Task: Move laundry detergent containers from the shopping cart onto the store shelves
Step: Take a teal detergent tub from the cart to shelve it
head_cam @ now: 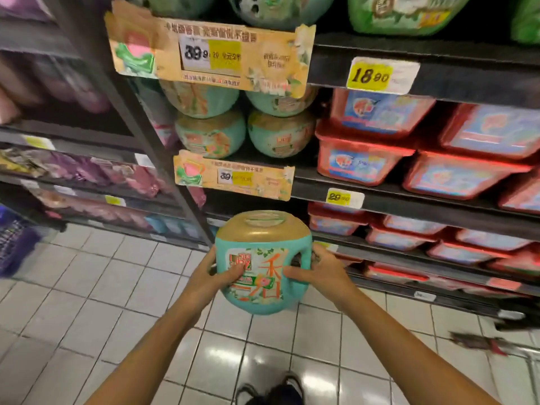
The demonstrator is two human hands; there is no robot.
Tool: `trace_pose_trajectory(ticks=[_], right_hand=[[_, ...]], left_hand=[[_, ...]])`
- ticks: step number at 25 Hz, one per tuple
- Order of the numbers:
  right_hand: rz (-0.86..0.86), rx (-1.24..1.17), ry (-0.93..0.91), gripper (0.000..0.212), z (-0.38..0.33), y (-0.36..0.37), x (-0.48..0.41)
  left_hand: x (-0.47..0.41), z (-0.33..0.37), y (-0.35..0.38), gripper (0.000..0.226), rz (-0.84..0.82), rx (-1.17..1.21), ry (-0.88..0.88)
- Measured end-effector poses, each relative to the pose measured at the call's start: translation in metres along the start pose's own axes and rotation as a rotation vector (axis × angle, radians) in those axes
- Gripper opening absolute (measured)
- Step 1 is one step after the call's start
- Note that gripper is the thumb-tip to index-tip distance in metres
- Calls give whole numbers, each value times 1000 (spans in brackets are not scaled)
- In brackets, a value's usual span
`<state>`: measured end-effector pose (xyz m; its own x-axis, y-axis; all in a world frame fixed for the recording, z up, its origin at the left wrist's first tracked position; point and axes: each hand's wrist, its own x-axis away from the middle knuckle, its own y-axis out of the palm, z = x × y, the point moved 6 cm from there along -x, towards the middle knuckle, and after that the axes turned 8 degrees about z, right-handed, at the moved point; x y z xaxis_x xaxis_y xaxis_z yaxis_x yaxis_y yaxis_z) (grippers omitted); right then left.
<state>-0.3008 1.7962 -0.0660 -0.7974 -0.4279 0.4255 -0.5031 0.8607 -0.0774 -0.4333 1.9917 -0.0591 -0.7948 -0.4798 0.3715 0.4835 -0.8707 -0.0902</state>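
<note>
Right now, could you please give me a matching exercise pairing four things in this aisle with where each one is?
Things:
1. nearest teal container
2. red tubs
3. 18.90 price tag
4. purple packs

Places:
a. on the left shelves
b. held between the left hand and the right hand
c. on the upper shelf edge
d. stacked on the right shelves

Pairs: 1-b, 2-d, 3-c, 4-a

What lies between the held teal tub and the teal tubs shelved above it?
In the head view, a beige price banner hangs between the held tub and the shelved tubs.
</note>
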Motion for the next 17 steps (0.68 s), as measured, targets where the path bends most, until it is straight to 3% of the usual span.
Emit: trace_pose_trajectory(ticks=[3, 8, 12, 17], right_hand=[[41, 28, -72, 54, 28, 27, -53], [89, 7, -262, 61, 72, 63, -133], [158, 32, -447, 72, 94, 88, -177], [273, 79, -604, 62, 102, 105, -218]], left_hand=[[-56, -44, -19, 82, 35, -12, 10], [-149, -106, -42, 58, 74, 30, 164], [-206, -134, -59, 74, 96, 98, 329], [-266, -146, -72, 81, 115, 134, 438]])
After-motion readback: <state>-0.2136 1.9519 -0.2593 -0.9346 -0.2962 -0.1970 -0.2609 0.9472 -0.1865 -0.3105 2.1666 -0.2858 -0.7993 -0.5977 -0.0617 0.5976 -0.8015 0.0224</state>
